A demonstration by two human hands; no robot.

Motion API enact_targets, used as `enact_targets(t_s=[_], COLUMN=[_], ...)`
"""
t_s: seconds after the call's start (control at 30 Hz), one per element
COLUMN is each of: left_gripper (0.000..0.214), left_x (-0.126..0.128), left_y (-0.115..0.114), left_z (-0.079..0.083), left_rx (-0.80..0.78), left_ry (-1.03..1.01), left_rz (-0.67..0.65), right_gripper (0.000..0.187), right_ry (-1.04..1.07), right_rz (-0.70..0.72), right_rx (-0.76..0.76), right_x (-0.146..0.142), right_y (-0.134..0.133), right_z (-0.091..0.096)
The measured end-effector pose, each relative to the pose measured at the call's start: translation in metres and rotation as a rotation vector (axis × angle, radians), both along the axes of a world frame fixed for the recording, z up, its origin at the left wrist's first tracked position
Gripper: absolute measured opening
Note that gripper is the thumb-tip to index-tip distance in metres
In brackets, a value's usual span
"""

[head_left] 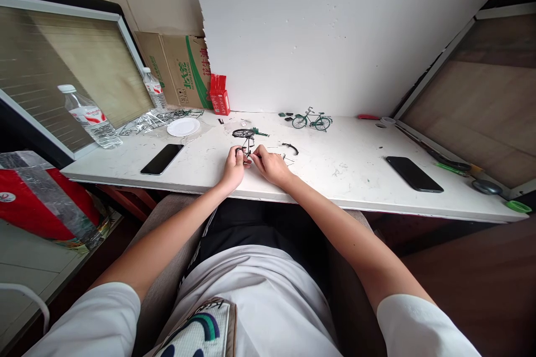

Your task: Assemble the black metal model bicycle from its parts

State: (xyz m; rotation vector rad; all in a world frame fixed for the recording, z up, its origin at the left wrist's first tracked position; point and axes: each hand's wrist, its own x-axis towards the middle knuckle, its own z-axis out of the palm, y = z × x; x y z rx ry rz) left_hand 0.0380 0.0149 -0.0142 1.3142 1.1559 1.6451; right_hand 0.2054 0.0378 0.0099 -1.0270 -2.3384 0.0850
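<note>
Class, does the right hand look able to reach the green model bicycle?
Probably yes: little besides the curved black piece lies between the right hand and the green model bicycle.

A small, dark model bicycle with a thin frame is being held near the middle of the worktop's front edge, one spoked black wheel showing nearly flat at its far end while its near end is being partly hidden.

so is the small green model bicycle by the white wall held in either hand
No, the small green model bicycle stands on the white tabletop, apart from the left hand and the right hand.
</note>
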Motion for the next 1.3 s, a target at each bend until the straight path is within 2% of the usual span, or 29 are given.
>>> enact_targets(t_s=[0.2,0.5,0.73,1.3], left_gripper=[0.028,0.026,0.025,0.026], left_x=[-0.002,0.0,0.0,-0.002], left_y=[0.002,0.003,0.003,0.004], left_z=[-0.003,-0.001,-0.001,-0.001], left_rx=[-0.018,-0.043,-0.046,-0.044], left_ry=[-0.005,-0.06,-0.057,-0.039], left_rz=[-0.009,-0.006,-0.013,-0.04], right_gripper=[0.032,0.024,0.024,0.029], right_ry=[0.06,0.077,0.084,-0.046], right_rz=[0.023,0.065,0.073,0.003], right_rx=[-0.058,-0.033,-0.019,0.048], right_x=[-0.001,-0.001,0.0,0.001], right_y=[-0.006,0.0,0.005,0.006], right_z=[0.004,-0.002,-0.007,-0.006])
